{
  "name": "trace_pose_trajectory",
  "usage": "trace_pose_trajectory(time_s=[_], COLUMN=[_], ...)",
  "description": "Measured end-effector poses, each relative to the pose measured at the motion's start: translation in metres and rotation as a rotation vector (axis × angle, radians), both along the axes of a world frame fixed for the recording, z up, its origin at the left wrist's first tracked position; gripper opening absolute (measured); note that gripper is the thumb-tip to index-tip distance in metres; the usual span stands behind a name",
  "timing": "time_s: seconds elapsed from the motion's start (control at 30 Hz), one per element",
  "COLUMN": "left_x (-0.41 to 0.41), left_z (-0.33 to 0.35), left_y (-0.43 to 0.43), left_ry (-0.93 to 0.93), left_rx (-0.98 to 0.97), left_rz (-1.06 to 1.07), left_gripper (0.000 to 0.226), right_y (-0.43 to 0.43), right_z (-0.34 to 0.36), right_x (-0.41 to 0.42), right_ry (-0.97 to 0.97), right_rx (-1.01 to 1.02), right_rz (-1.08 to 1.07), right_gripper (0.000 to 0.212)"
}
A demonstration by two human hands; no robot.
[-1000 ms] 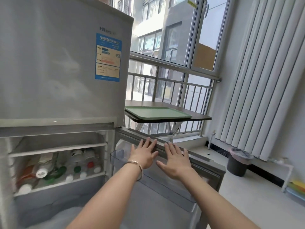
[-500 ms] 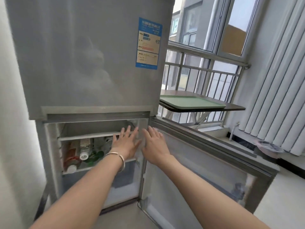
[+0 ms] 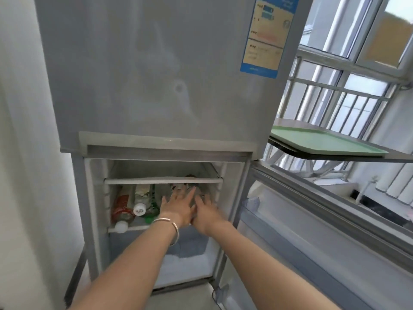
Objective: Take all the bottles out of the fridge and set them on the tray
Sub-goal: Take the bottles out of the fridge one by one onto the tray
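View from my head, looking down into the open lower compartment of the fridge (image 3: 156, 74). The lower door (image 3: 312, 231) stands swung wide to my right, its top edge running below the table (image 3: 400, 158), so the mouth of the compartment is unobstructed in front. The bottles lie on their sides on the lower shelf (image 3: 136, 227), caps toward me, under the white rail of the upper shelf (image 3: 163, 181). At the left are a red-labelled bottle (image 3: 121, 205), a white-labelled bottle (image 3: 143, 195) and a green bottle (image 3: 152, 209), packed side by side. More bottles lie to the right, mostly hidden behind my hands and blurred.

My left hand (image 3: 178, 208) (the one with the bracelet (image 3: 173, 225) at the wrist) and my right hand (image 3: 206, 212) reach side by side into the right half of the slot between the two shelf edges. The fingers of both are straight and spread, gripping nothing. I cannot tell whether the fingertips touch a bottle.

The green tray (image 3: 324, 142) lies flat on the table, beside the fridge on its right, well apart from the bottles. A white wall (image 3: 24, 153) closes in the left side of the fridge.
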State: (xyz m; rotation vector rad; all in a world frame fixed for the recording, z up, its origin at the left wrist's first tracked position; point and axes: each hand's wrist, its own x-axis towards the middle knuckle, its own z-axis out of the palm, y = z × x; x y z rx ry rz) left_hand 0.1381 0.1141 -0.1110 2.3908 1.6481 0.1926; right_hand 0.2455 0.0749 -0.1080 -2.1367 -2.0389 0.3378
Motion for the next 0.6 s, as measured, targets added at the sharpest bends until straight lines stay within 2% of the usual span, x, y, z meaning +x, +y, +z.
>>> trace_pose_trajectory(time_s=[0.2,0.27,0.4,0.6], left_x=[0.012,0.012,0.013,0.01], left_z=[-0.048,-0.06,-0.072,-0.085], left_y=[0.038,0.052,0.069,0.08], left_ry=[-0.001,0.009,0.043,0.062], left_rx=[-0.067,-0.067,-0.051,-0.02], left_rz=[0.047,0.059,0.07,0.078], left_gripper=[0.062,0.061,0.06,0.06], right_y=[0.054,0.071,0.103,0.125], right_z=[-0.043,-0.056,-0.072,-0.09], right_x=[0.024,0.029,0.033,0.034], right_ry=[-0.074,-0.079,-0.049,0.02], right_rx=[-0.14,-0.173,-0.217,-0.215], right_rz=[-0.032,-0.022,0.019,0.033], right_gripper=[0.068,0.072,0.079,0.072])
